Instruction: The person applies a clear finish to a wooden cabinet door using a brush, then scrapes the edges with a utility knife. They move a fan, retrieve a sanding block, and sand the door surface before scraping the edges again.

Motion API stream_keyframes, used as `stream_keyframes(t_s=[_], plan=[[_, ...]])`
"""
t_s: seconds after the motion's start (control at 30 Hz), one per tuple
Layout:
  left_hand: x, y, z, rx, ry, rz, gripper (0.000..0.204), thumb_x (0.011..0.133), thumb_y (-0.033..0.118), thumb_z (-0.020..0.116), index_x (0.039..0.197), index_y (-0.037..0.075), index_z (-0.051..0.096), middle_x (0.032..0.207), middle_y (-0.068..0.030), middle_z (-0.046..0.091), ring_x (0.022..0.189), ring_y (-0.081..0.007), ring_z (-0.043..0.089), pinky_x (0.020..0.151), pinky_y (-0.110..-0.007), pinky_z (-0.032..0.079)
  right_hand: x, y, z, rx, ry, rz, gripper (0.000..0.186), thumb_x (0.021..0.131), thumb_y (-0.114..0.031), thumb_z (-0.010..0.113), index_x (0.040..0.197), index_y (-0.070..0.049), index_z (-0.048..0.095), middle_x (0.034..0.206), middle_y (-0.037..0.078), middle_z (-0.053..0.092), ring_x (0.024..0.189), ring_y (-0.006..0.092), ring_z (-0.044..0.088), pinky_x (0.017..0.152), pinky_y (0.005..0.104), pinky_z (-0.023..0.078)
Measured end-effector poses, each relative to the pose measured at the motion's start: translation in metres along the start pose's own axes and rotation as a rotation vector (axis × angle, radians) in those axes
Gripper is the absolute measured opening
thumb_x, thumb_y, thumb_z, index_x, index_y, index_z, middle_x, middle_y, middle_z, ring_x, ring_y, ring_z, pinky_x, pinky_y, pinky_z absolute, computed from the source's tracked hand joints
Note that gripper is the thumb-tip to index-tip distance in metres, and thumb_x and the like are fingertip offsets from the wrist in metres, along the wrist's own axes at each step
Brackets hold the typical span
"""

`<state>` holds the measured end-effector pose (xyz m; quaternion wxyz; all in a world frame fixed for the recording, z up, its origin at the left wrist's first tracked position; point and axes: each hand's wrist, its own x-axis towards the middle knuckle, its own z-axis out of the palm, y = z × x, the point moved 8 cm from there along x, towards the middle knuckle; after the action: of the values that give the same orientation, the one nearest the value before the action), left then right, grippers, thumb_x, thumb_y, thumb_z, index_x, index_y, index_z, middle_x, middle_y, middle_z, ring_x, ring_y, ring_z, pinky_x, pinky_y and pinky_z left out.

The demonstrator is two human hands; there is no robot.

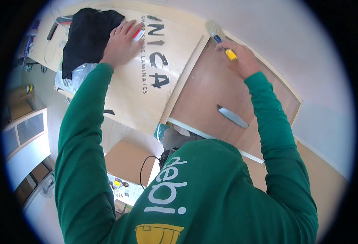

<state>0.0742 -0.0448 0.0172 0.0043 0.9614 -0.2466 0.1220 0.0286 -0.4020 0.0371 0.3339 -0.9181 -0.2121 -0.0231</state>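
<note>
My right hand (pixel 240 59) is closed around a paintbrush (pixel 230 54) with a yellow and blue handle. Its pale bristles (pixel 214 29) point up and left, by the far edge of a brown recessed panel (pixel 211 89). Over a pale lettered laminate sheet (pixel 126 97), the fingers of my left hand (pixel 123 45) curl round a small red and white object (pixel 137 34); most of it is hidden under them. A black cloth (pixel 87 38) lies just left of that hand. On the brown panel rests a silver-grey utility knife (pixel 232 116), below the brush and apart from both hands.
A light wooden strip (pixel 185 77) divides the sheet from the brown panel. A pale wall (pixel 292 44) rises beyond the panel's far edge. Clear plastic wrapping (pixel 81 74) pokes out below the cloth. Shelving (pixel 26 130) and a cardboard box (pixel 126 158) stand lower down at left.
</note>
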Motion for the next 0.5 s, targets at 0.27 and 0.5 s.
stream_keyframes(t_s=[0.27,0.5], plan=[[-0.007,-0.001,0.001,-0.031,-0.025,-0.009,0.058,0.098,0.039,0.059,0.152,0.018,0.050,0.155,-0.0146,0.048,0.148,-0.0357,0.039,0.121,-0.049,0.029,0.003,-0.021,-0.005,-0.041,0.175,0.078,0.016,0.090,-0.006,0.067,0.104,-0.013,0.073,0.102,0.012,0.075,0.091,0.0345,0.071,0.081,0.0422,0.056],[-0.005,0.001,0.004,-0.006,-0.056,-0.009,0.060,0.100,0.040,0.058,0.154,0.017,0.048,0.158,-0.0136,0.045,0.147,-0.0363,0.038,0.122,-0.048,0.028,-0.152,0.113,-0.086,0.220,0.488,0.532,0.014,0.093,-0.015,0.068,0.105,-0.010,0.073,0.084,0.003,0.067,0.076,0.0099,0.061,0.069,0.0286,0.054]])
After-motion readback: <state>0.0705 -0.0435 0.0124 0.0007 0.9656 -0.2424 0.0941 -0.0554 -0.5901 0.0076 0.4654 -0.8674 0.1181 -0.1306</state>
